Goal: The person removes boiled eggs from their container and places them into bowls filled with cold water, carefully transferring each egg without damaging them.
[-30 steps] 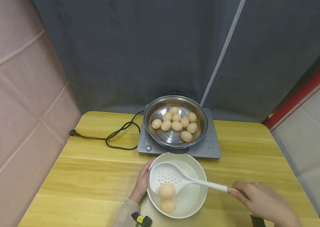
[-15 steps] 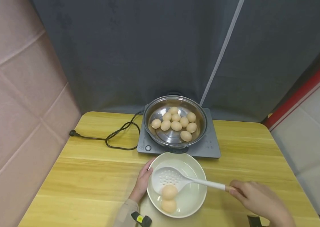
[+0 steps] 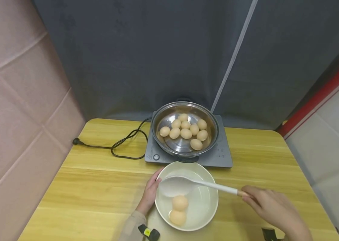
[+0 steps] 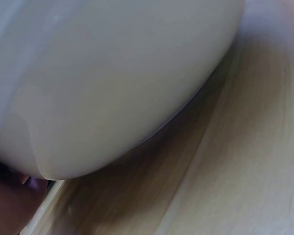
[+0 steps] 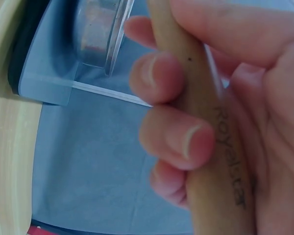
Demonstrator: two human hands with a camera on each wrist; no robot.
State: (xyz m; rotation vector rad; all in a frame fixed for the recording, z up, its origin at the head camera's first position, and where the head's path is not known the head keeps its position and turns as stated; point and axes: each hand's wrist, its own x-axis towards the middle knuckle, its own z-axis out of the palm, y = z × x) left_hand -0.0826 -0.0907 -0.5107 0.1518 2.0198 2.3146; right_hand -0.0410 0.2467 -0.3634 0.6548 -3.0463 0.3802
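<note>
My right hand (image 3: 273, 207) grips the wooden handle end (image 5: 206, 147) of a white slotted spoon (image 3: 177, 186), fingers curled round it. The spoon's head is tilted over the left part of a pale bowl (image 3: 207, 214), its holes turned out of sight. Inside the bowl, below the spoon, two brown eggs (image 3: 180, 203) lie against each other in what looks like water. My left hand (image 3: 149, 194) holds the bowl at its left side, thumb at the rim. In the left wrist view the bowl's outer wall (image 4: 112, 88) hides most of that hand.
Behind the bowl, a steel pan (image 3: 155, 142) with several brown eggs (image 3: 186, 134) stands on a grey induction cooker (image 3: 225, 150). A black cord (image 3: 121, 142) with a plug runs left across the wooden table (image 3: 97, 194). A dark curtain (image 3: 127, 60) hangs behind.
The spoon's head has tipped and turned so its perforated face no longer shows. The eggs have come clear of it into the bowl. The left hand has stayed on the bowl.
</note>
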